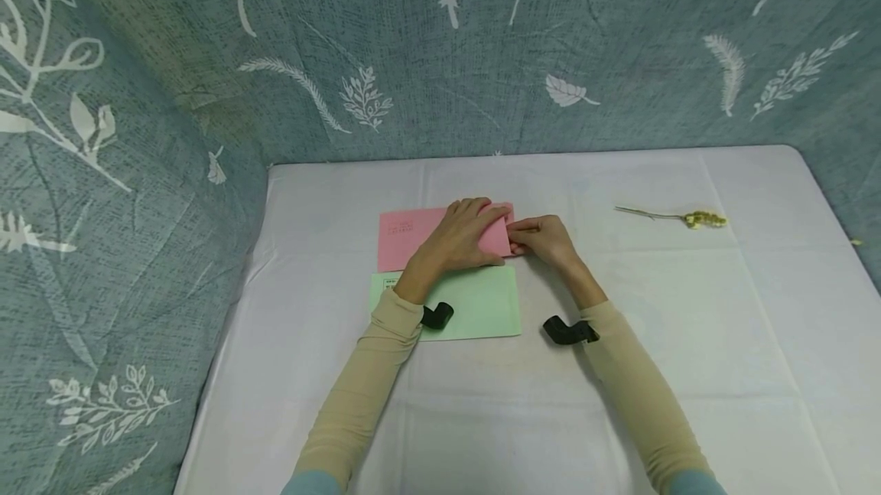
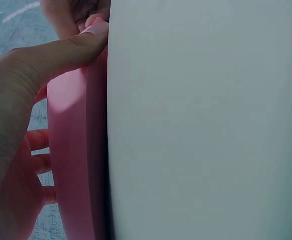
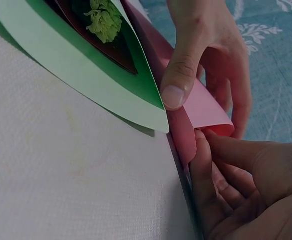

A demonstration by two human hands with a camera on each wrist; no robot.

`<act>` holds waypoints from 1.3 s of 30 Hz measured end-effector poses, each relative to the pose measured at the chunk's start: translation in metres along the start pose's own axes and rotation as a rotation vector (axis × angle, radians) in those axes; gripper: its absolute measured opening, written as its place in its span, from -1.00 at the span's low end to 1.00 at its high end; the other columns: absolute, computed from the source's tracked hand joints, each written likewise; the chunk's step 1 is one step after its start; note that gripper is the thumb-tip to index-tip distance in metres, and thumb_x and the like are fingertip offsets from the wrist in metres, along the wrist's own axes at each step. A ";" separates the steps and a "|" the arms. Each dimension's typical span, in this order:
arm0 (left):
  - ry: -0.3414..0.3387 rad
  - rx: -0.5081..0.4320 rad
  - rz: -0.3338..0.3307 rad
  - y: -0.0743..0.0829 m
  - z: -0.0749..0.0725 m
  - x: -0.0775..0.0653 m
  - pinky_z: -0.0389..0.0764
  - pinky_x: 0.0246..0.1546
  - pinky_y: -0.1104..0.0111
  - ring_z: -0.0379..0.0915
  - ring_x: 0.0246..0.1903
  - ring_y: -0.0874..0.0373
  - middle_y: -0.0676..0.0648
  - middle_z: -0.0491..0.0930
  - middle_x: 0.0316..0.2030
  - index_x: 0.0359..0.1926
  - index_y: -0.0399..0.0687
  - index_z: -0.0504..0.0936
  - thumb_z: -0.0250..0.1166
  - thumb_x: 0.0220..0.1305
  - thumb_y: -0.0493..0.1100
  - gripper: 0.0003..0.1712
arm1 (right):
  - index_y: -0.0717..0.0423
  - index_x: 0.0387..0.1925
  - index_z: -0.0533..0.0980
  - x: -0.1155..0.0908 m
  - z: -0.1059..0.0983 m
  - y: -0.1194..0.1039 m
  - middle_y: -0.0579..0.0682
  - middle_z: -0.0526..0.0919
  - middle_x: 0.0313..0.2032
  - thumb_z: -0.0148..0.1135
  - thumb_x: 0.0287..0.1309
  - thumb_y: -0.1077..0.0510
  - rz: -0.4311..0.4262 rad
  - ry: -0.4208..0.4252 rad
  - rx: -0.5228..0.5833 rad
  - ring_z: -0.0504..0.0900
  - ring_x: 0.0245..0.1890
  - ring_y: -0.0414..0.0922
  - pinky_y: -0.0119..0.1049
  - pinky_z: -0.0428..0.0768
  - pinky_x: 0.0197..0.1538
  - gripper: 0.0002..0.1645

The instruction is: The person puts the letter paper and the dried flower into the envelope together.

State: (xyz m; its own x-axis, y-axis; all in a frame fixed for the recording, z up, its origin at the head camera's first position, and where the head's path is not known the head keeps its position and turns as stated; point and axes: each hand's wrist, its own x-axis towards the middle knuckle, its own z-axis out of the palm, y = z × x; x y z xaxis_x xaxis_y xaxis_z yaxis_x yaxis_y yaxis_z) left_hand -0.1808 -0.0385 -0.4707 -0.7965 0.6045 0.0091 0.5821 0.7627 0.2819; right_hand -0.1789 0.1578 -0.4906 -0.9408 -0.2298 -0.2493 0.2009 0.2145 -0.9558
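Observation:
A pink paper envelope (image 1: 399,246) lies on the white-covered table, with small print near its left end. My left hand (image 1: 456,239) grips it near the right end, thumb on the near edge and fingers over the far side, so the paper bows and its end gapes. At that gaping end is my right hand (image 1: 548,241), thumb and forefinger pinched together at the pink edge. A light green envelope (image 1: 478,304) lies just nearer, partly beneath my left forearm. Its end stands open in the right wrist view, showing a dark red lining (image 3: 119,62) and a yellow-green flower (image 3: 104,22).
A dried stem with a yellow flower head (image 1: 703,219) lies at the right on the white tablecloth (image 1: 688,342). A blue-green curtain (image 1: 495,82) with white leaf prints hangs behind the table and along its left side. Black wrist mounts (image 1: 567,330) sit on both sleeves.

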 end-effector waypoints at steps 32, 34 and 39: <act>-0.006 -0.019 -0.021 0.000 0.001 0.003 0.13 0.36 0.04 0.17 0.31 -0.08 -0.17 0.29 0.32 0.45 0.13 0.28 0.40 0.06 0.32 -0.02 | 0.40 0.06 0.57 -0.007 -0.060 0.003 0.19 0.73 -0.18 0.23 0.31 0.16 -0.042 0.092 -0.077 0.64 -0.50 -0.31 -0.45 0.63 -0.37 -0.59; -0.004 -0.028 -0.015 0.000 0.002 0.003 0.13 0.36 0.04 0.17 0.32 -0.08 -0.18 0.29 0.32 0.45 0.12 0.29 0.41 0.06 0.31 -0.02 | 0.42 0.07 0.55 -0.009 -0.068 0.005 0.07 0.74 -0.25 0.23 0.31 0.16 -0.041 0.113 -0.072 0.63 -0.50 -0.31 -0.45 0.63 -0.37 -0.57; 0.000 -0.033 -0.008 -0.001 0.002 0.002 0.13 0.36 0.05 0.16 0.32 -0.08 -0.18 0.29 0.32 0.45 0.10 0.29 0.41 0.06 0.30 -0.02 | 0.48 0.10 0.50 -0.017 -0.091 0.011 -0.21 0.72 -0.37 0.22 0.31 0.19 -0.044 0.156 -0.027 0.64 -0.49 -0.34 -0.47 0.63 -0.38 -0.54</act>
State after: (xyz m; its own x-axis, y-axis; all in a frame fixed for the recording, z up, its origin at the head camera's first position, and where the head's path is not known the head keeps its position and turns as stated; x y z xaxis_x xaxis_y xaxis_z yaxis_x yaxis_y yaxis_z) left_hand -0.1829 -0.0371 -0.4723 -0.8012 0.5984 0.0067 0.5698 0.7595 0.3137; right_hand -0.1853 0.2501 -0.4830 -0.9799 -0.0900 -0.1782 0.1532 0.2332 -0.9603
